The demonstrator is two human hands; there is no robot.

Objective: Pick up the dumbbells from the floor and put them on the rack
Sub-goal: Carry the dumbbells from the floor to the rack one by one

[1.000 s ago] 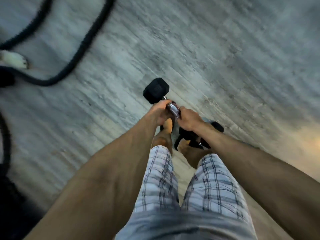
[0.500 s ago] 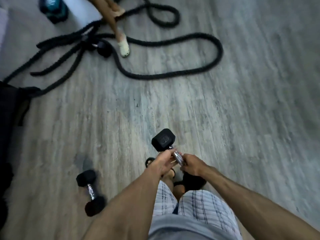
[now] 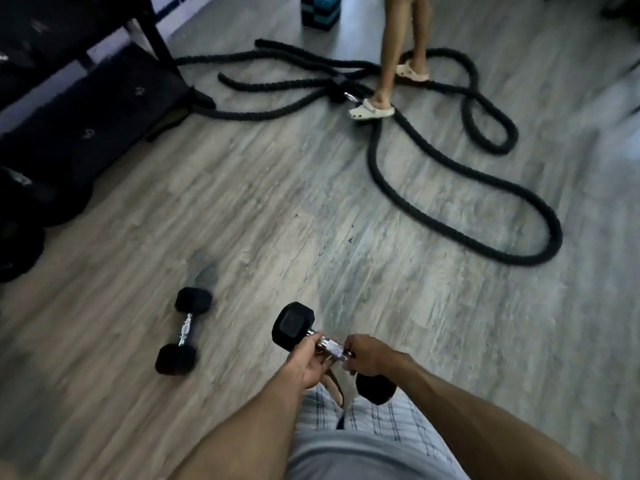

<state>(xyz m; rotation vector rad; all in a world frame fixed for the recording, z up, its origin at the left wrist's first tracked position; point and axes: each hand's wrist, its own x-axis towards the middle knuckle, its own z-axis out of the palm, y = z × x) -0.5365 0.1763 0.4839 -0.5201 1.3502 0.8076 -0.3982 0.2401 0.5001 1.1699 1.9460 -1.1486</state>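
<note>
A black hex dumbbell [image 3: 293, 327] with a chrome handle hangs in front of my waist, held off the floor. My left hand [image 3: 308, 362] grips the handle near the far head and my right hand [image 3: 367, 355] grips it near the lower head. A second, smaller black dumbbell [image 3: 183, 330] lies on the grey wood floor to my left, apart from my hands. The dark dumbbell rack [image 3: 79, 109] stands at the far left with several black weights on its shelves.
A thick black battle rope [image 3: 408, 188] loops across the floor ahead and to the right. Another person's legs in pale clogs [image 3: 372, 109] stand among the rope. A teal and black block [image 3: 318, 10] sits at the far wall.
My view has risen and turned left, bringing the rack, the rope and the second dumbbell into sight. Both hands keep their grip on the dumbbell handle, now held higher.
</note>
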